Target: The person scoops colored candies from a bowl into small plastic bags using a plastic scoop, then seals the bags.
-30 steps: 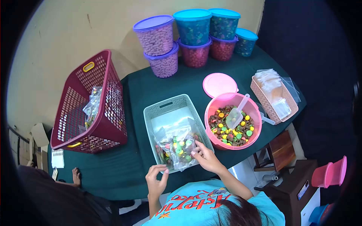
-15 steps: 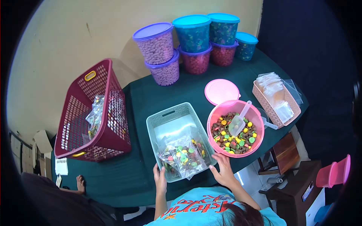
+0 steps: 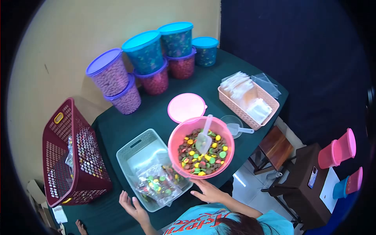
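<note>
My left hand (image 3: 134,207) is off the pale green basket (image 3: 122,157), just outside its near left corner, fingers apart and holding nothing. My right hand (image 3: 209,192) lies between that basket's near right corner and the pink tub (image 3: 172,156), fingers stretched out with the tips right at the tub's lower wall. Inside the basket, clear bags of colourful candies (image 3: 158,184) are piled at the near end. Brown, yellow and green candies (image 3: 203,158) fill the tub's bottom, and a translucent scoop (image 3: 203,141) stands in them.
Lidded tubs (image 3: 143,53) are stacked along the wall. A pink lid (image 3: 187,107), a second scoop (image 3: 239,129) and a peach basket (image 3: 250,113) of clear bags lie behind. The maroon basket (image 3: 88,156) stands left; another person's hand (image 3: 81,227) rests near it.
My left hand has let go of the green basket and moved outward. My right hand has left its corner for the pink tub's side. The view has swung right.
</note>
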A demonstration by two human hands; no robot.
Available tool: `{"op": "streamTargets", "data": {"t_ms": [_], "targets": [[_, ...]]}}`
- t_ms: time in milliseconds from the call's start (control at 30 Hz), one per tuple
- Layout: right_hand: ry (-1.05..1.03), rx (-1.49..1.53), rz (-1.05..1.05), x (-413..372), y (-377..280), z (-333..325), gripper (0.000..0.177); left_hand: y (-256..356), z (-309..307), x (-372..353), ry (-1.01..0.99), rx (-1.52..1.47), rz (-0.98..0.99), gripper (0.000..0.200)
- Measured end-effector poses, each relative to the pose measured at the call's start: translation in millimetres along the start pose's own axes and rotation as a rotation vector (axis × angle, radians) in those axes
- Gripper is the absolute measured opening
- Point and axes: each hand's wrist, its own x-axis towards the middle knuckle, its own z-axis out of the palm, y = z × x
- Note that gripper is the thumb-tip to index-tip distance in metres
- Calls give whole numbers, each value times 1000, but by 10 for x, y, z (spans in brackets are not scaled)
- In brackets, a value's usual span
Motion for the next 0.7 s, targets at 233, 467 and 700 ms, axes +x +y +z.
{"op": "streamTargets", "data": {"t_ms": [233,467,700], "targets": [[-418,164,-32,-200,51,-926,46,781,648,-127,-210,-291,223,10],[-194,135,-96,-332,576,-2427,24,1378,1530,-639,-342,-521,191,17],[469,-169,192,-55,1709,-3442,29,1983,2486,-969,-786,-595,138,10]]}}
